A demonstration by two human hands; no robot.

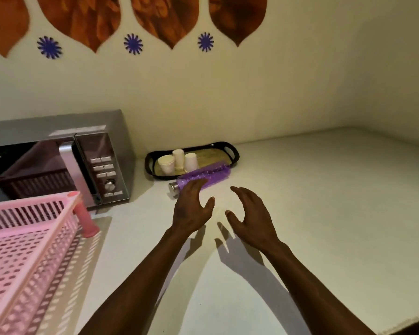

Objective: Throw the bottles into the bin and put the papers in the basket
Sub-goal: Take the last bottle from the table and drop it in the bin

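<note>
Both hands are spread, holding nothing. The left hand [191,209] reaches over the purple bottle [201,178], perhaps brushing it; the right hand [250,213] hovers beside. The bottle lies on the counter [324,213] against a tray [232,151]. The pink basket [29,243] stands left.

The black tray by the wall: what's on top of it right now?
Three pale paper cups stand on the black tray, grouped at its left end. The purple bottle lying in front hides the tray's near rim, so anything there cannot be seen.
</note>
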